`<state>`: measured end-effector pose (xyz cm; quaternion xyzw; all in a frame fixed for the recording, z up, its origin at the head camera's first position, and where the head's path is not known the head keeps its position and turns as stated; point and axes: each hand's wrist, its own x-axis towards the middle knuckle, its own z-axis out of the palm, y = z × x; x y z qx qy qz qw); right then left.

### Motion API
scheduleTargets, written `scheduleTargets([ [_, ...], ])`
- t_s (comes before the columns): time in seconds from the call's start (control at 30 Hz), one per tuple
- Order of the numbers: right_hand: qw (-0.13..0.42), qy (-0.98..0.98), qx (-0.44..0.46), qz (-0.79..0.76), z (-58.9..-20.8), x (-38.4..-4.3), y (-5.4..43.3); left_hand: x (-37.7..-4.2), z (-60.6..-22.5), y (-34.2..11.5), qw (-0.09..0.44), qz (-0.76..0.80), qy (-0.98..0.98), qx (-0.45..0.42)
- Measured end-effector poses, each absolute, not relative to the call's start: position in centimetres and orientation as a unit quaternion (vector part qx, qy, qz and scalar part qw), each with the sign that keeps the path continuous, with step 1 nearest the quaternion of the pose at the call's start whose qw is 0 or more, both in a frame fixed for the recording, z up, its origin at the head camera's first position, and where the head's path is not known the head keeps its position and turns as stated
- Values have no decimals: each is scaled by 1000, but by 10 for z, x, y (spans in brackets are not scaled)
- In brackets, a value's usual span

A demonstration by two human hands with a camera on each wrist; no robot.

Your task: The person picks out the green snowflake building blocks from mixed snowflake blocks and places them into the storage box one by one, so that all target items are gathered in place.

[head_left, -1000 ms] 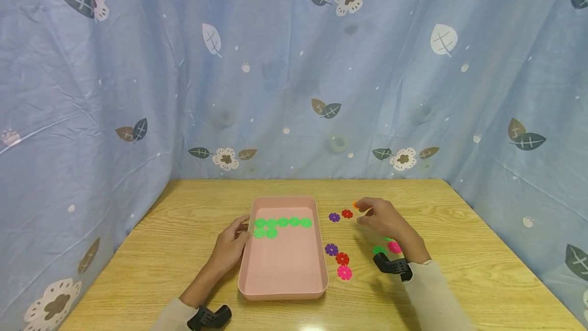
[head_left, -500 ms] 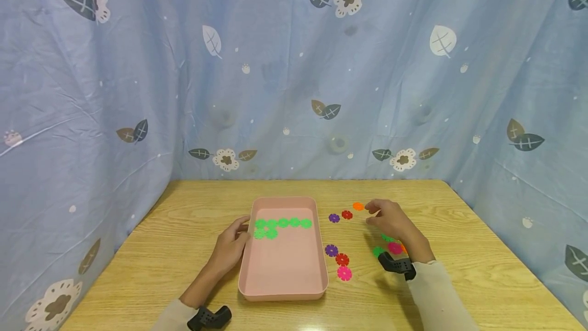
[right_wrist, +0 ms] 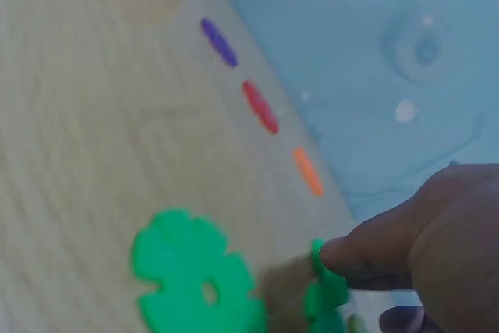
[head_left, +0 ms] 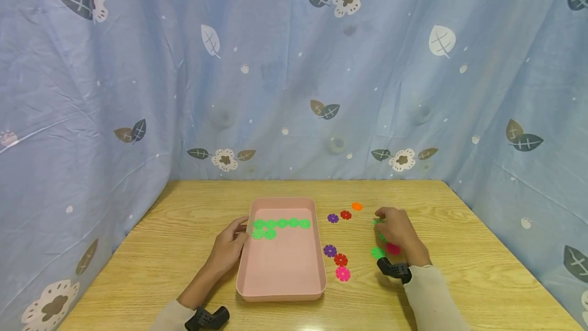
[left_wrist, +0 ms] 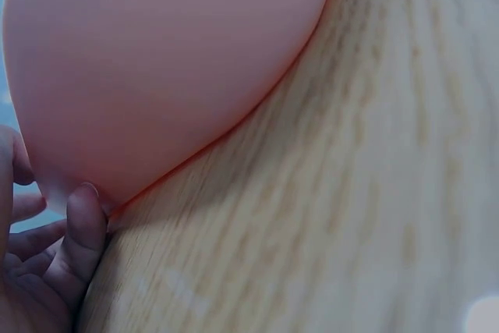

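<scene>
My left hand [head_left: 229,244] rests against the left side of a shallow pink tray [head_left: 285,297]. Its thumb touches the tray wall in the left wrist view. Inside the tray several green flower-shaped discs [head_left: 294,222] lie in a long row with a short row below it. My right hand [head_left: 399,229] is over the right part of the table. Its index fingertip is right at a green flower-shaped disc [right_wrist: 326,290], with the thumb low beside it. A larger-looking green disc [right_wrist: 191,274] lies nearer the right wrist camera. A pink disc [head_left: 393,249] lies partly under the right wrist.
Behind the tray's right side lie a purple disc [head_left: 333,218], a red disc [head_left: 346,215] and an orange disc [head_left: 357,206]. Nearer are another purple disc [head_left: 329,251], red disc [head_left: 341,260] and pink disc [head_left: 342,274]. A blue curtain [head_left: 285,65] hangs behind the table [head_left: 206,198].
My right hand has moved back from the orange disc, rightward and toward me, to the green discs. The orange disc now shows fully. My left hand keeps its place at the tray.
</scene>
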<state>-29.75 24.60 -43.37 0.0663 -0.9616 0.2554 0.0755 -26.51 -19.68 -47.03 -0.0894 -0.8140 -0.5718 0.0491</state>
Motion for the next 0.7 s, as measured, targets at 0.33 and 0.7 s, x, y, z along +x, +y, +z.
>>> scheduleTargets([
  [0.33,88,-961,49,256,-443,-302,249,-268,-467,-197,48,-565,-819,-92],
  [0.7,90,-943,45,318,-443,-296,247,-264,-470,-197,51,-555,-827,-80],
])
